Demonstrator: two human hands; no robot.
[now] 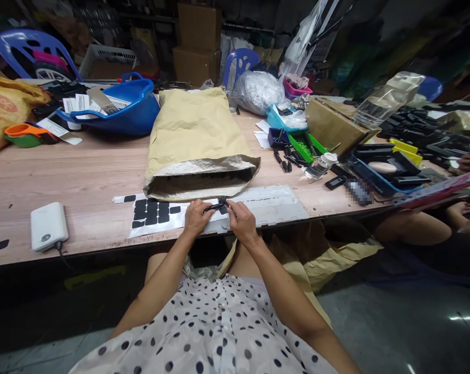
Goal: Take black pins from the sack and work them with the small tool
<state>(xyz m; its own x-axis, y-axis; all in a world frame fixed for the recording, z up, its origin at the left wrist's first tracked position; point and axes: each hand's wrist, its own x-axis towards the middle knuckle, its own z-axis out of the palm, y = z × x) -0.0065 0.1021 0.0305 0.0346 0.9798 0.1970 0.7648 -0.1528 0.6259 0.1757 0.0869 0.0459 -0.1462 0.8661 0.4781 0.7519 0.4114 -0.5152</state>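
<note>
Between my two hands, just above the table's front edge, is a small dark elongated part (pixel 214 206) whose kind I cannot make out. My left hand (pixel 196 217) is closed on its left end. The fingers of my right hand (pixel 242 220) pinch its right end, where a dark lump shows. Under and beside my hands lies a white sheet (pixel 141 232) with several black rounded-square stickers (pixel 152 211). A pale, worn board (pixel 285 203) lies to the right of the sheet. Right behind my hands, a tan paper sack (pixel 196 124) lies with its mouth facing me; dark things show inside.
A white power bank (pixel 49 226) with a cable lies at left. Behind it stands a blue basin (pixel 121 109) holding papers. To the right are a green tray (pixel 307 147), a small bottle (pixel 321 165) and a blue tray (pixel 387 176) of black parts. Another person's arm (pixel 467 218) shows far right.
</note>
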